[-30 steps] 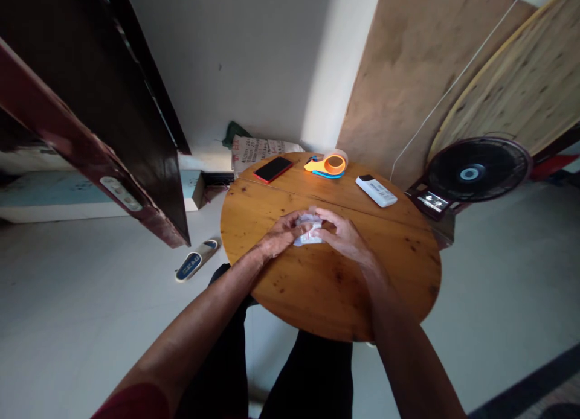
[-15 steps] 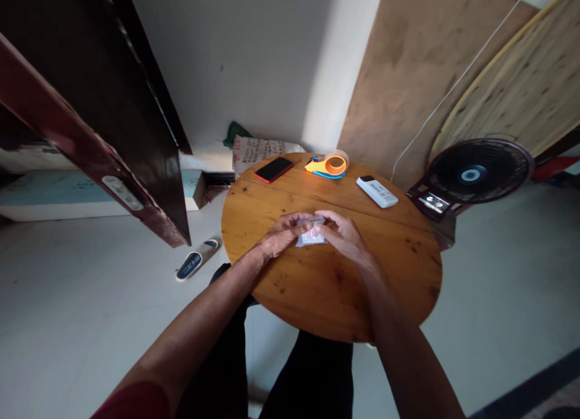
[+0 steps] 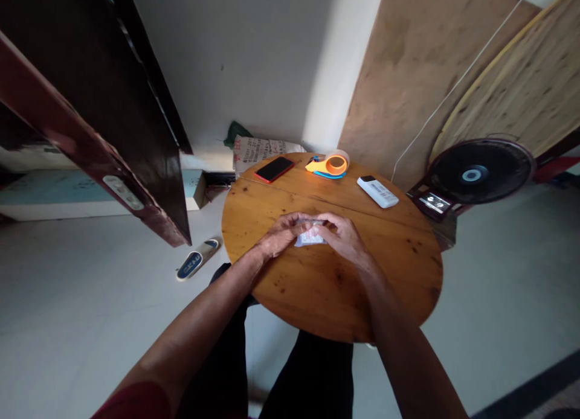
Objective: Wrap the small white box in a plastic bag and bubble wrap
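Note:
Over the middle of the round wooden table (image 3: 312, 298), a small clear plastic packet (image 3: 312, 235) with whitish, printed-looking contents is held between both hands. My left hand (image 3: 283, 233) pinches its upper left edge, thumb and fingers closed. My right hand (image 3: 341, 233) grips the upper right edge, its fingertips close to those of my left hand. The packet's lower part shows below the fingers; its top edge is mostly covered by them. What is inside is too small to make out.
Toward the table's far edge lie a phone (image 3: 274, 169) with a red rim, an orange and blue tape dispenser (image 3: 328, 165) and a white device (image 3: 377, 191). A dark fan (image 3: 473, 174) stands at the right. One slipper (image 3: 197, 259) is on the floor at the left.
The fingers of my right hand have shifted slightly along the packet's top edge. Otherwise the hands and packet stay in nearly the same place.

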A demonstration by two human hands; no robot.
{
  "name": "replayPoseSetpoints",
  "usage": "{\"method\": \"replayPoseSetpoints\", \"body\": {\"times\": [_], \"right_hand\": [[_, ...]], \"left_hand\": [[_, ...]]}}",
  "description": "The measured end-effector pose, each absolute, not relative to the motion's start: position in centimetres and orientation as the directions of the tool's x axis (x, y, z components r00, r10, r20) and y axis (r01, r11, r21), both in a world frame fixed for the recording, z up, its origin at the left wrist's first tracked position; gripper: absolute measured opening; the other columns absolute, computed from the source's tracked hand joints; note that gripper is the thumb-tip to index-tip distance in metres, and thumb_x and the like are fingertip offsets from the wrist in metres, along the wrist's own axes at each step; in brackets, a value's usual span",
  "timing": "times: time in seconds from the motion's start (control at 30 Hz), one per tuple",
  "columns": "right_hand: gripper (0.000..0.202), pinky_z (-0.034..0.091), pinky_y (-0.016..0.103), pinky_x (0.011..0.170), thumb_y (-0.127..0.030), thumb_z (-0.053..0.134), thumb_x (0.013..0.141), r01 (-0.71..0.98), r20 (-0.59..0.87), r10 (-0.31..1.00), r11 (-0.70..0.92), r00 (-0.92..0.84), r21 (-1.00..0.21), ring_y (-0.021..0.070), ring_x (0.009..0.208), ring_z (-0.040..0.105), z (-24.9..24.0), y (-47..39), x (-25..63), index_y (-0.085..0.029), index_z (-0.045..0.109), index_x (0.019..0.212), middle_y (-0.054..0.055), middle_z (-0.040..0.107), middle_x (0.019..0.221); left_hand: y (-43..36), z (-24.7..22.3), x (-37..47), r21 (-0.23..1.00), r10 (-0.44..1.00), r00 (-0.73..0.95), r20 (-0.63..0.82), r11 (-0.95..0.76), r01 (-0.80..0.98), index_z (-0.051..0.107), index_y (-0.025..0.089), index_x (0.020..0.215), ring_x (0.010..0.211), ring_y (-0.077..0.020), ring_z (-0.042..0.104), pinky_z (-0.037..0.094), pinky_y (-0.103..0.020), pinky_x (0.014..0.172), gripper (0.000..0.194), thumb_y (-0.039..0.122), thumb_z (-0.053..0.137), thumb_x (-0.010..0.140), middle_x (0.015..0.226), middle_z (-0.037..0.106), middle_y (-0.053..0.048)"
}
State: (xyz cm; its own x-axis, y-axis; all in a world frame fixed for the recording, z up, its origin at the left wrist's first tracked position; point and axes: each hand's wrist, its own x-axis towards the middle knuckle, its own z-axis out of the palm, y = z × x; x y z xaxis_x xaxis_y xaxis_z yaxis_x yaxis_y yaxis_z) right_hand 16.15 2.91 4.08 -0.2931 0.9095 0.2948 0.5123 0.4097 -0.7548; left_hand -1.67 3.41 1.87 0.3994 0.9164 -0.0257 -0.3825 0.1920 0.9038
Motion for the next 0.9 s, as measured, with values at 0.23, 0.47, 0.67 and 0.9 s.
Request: {"method": "replayPoseSetpoints", "body": {"times": [0.23,0.47,0.67,0.9], "right_hand": [[0.015,0.047,0.026,0.072,-0.028,0.057,0.084,0.505,0.349,0.856,0.509,-0.381,-0.697,0.0157,0.078,0.062,4.6,2.8,16.1,-0.019,0.070,0.086,0.002,0.068,0.084],[0.014,0.048,0.027,0.077,-0.026,0.058,0.083,0.544,0.404,0.833,0.553,-0.379,-0.631,0.0169,0.084,0.062,4.1,3.0,16.0,-0.019,0.071,0.084,0.004,0.068,0.090],[0.016,0.045,0.023,0.065,-0.025,0.058,0.082,0.535,0.303,0.879,0.467,-0.368,-0.704,0.0145,0.077,0.062,3.9,3.0,16.1,-0.020,0.073,0.088,0.002,0.069,0.086],[0.018,0.045,0.024,0.066,-0.026,0.058,0.083,0.504,0.309,0.877,0.468,-0.369,-0.726,0.0145,0.076,0.062,3.4,3.5,16.5,-0.020,0.075,0.085,0.003,0.070,0.085]], "left_hand": [[3.1,2.2,-1.8,0.916,0.928,0.369,-0.059,0.197,-0.348,0.068,0.013,0.088,0.064,-0.0106,0.059,0.044,-0.023,0.065,0.041,0.040,0.082,0.061,0.076,0.068,-0.002],[3.1,2.1,-1.7,0.952,0.934,0.353,-0.055,0.156,-0.264,0.068,0.013,0.087,0.060,-0.0092,0.054,0.040,-0.022,0.060,0.044,0.047,0.080,0.062,0.072,0.065,-0.001],[3.3,1.6,-1.8,0.987,0.928,0.373,0.001,0.058,-0.148,0.069,0.013,0.088,0.060,-0.0081,0.050,0.036,-0.020,0.057,0.044,0.051,0.073,0.068,0.073,0.064,-0.001],[3.7,0.9,-1.7,0.998,0.925,0.377,0.057,-0.042,-0.048,0.070,0.013,0.092,0.058,-0.0086,0.048,0.033,-0.020,0.054,0.042,0.052,0.065,0.077,0.071,0.062,-0.001]]}}
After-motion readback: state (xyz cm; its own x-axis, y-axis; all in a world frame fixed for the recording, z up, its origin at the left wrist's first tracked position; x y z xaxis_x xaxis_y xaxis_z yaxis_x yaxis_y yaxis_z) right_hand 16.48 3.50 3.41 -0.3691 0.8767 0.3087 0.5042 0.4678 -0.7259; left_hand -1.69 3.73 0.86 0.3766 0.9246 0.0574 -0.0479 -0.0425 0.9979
